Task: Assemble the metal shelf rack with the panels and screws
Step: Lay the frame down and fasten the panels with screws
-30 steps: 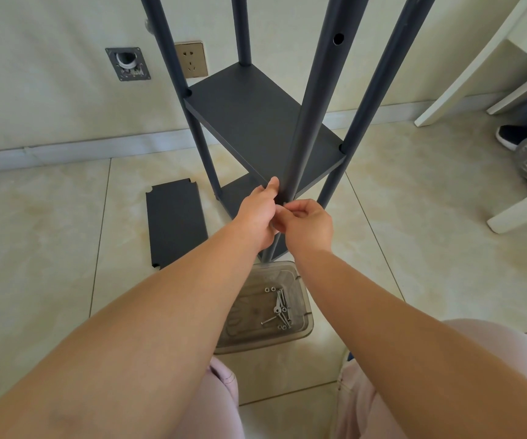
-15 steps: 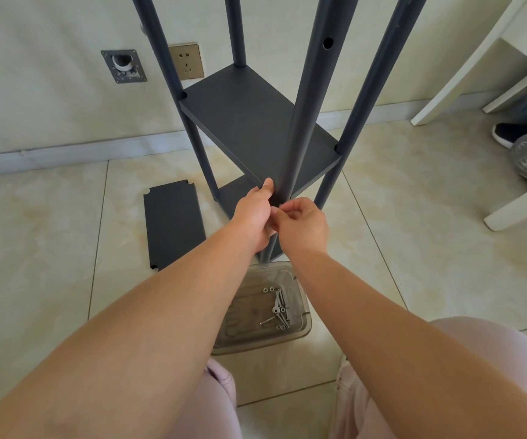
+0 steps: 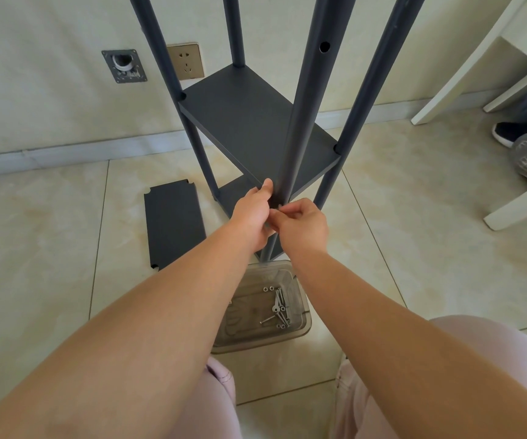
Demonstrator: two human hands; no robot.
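Steadying the near post with the left hand, the right hand, at three o'clock of it, pinches what seems a screw; drive it in straight.

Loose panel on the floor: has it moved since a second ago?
No. The loose panel lies flat with the same corner just short of the same tile seam, left of the rack's near post. Its slight shift in frame matches the wall socket's, so it is camera motion.
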